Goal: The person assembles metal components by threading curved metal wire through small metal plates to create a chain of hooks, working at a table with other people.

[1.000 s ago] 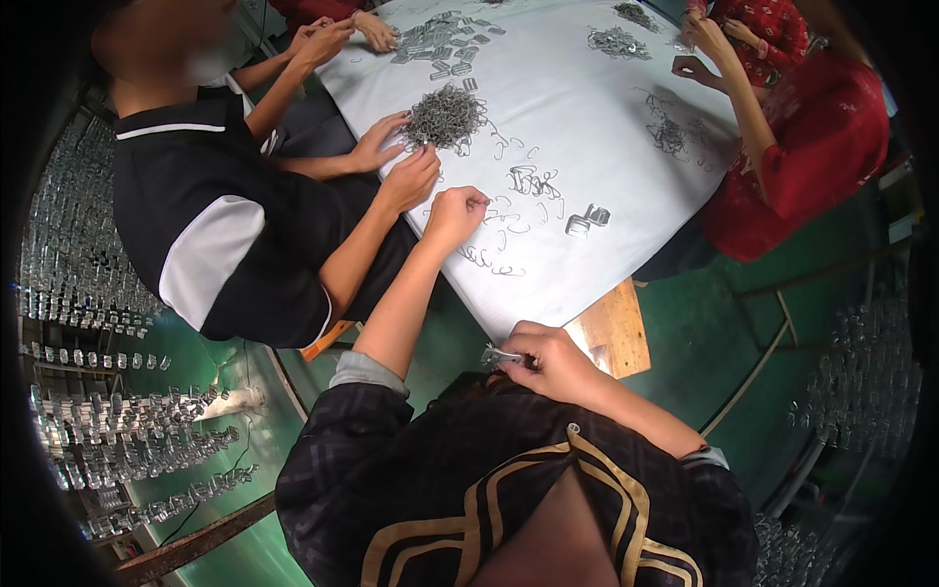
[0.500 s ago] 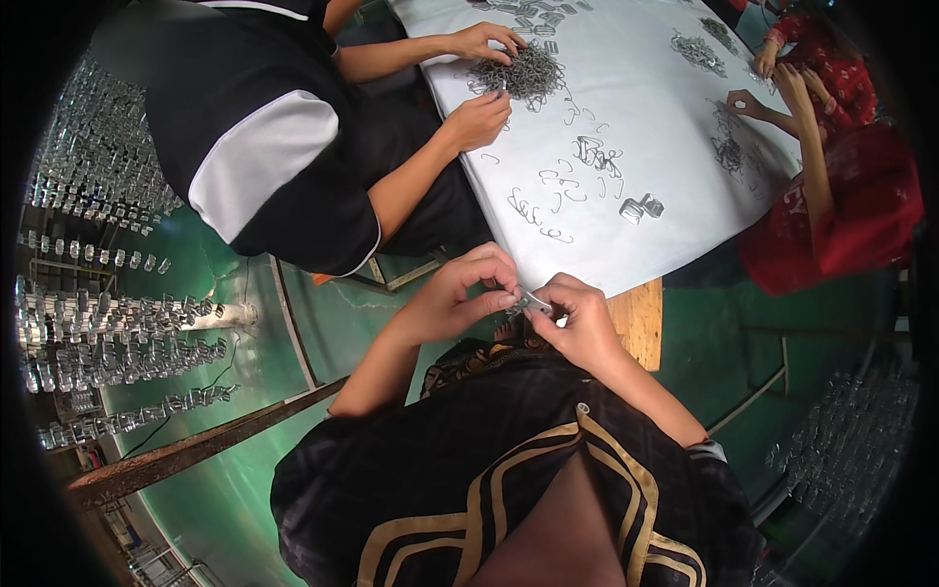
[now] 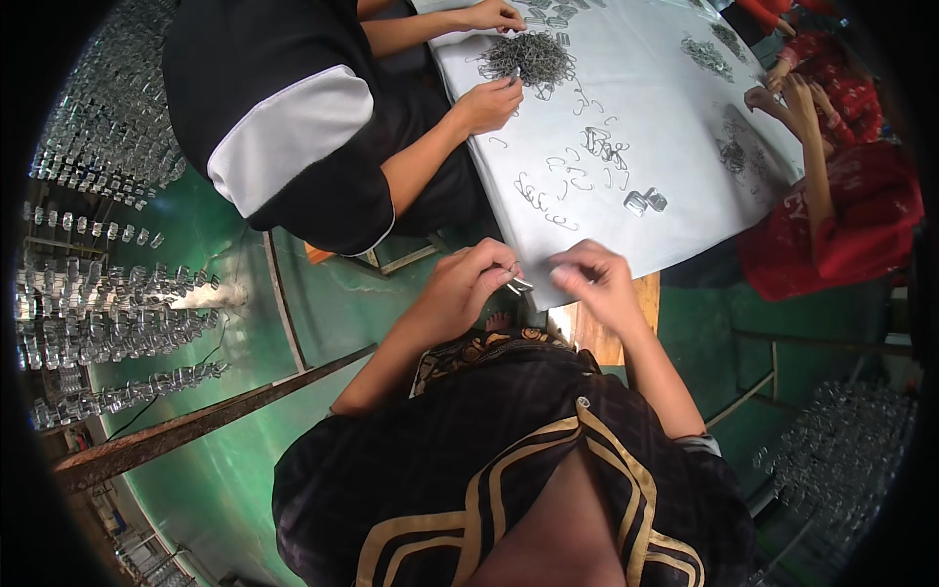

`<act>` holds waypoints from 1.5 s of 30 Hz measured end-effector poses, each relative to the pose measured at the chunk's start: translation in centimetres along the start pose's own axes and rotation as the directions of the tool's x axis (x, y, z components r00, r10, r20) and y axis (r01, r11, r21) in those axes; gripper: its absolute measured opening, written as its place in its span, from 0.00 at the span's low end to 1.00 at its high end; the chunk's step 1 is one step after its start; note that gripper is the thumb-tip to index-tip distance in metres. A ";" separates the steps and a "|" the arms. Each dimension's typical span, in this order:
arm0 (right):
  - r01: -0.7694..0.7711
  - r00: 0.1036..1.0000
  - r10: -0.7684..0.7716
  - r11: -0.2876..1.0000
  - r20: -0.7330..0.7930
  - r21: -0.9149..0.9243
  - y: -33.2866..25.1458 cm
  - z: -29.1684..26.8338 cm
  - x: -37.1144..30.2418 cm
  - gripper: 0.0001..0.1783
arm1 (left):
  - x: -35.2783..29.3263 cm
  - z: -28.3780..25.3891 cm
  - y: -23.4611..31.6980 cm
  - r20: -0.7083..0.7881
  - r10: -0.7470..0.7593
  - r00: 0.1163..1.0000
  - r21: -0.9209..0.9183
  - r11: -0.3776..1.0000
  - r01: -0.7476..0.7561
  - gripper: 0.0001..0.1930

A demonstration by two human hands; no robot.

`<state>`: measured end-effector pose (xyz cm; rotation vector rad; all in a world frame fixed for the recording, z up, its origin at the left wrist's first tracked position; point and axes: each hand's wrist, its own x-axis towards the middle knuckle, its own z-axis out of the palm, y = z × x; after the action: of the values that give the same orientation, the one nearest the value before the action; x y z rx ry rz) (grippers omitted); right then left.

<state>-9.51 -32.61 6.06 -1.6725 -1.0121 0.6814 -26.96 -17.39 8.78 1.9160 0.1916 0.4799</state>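
Observation:
My left hand [image 3: 476, 277] is closed, its thumb and index finger pinching a small silvery metal piece [image 3: 522, 286] at the table's near corner. Part of that piece is hidden behind the fingertips. A little to the right, apart from the piece, my right hand [image 3: 599, 282] is raised with bent fingers; motion smears them, and whether they hold anything is unclear. Farther up the white tabletop [image 3: 548, 256] lie loose bent wire hooks [image 3: 535, 199], a small tangle of hooks [image 3: 604, 147] and two shiny metal clips [image 3: 646, 202].
At the far left a co-worker's hand [image 3: 489, 106] is beside a large heap of wire hooks [image 3: 533, 61]. People in red sit along the right side, near smaller heaps [image 3: 706, 59]. Metal parts hang in rows [image 3: 108, 333] at left. A wooden bench [image 3: 641, 318] stands below the table.
My right hand has let go of the metal piece and moved right and slightly up. My left hand keeps the piece. The co-worker's far hand has lifted off the heap.

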 end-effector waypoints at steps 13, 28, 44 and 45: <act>-0.411 0.890 0.103 0.603 -0.445 -0.683 13.9 -9.2 6.8 0.24 | -0.7 -0.1 0.4 -0.026 0.019 0.999 0.036 0.999 -0.018 0.01; -0.327 0.932 0.358 0.772 0.052 0.545 2.0 -3.2 3.3 0.07 | 0.2 1.9 -1.1 -0.023 -0.078 0.997 -0.010 0.997 0.077 0.01; -0.264 0.908 0.382 0.840 -0.172 0.473 5.9 -2.9 -0.3 0.06 | 0.4 2.6 -0.9 -0.001 -0.026 1.000 -0.002 1.000 0.026 0.01; -0.298 0.893 0.430 0.785 -0.133 0.543 5.2 -2.9 -0.3 0.05 | 0.4 2.6 -0.8 0.003 -0.024 1.000 0.001 1.000 0.024 0.02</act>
<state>-5.74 -34.91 2.03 -1.4329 -0.2708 0.8780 -25.42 -19.11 7.36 1.9132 0.2126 0.4610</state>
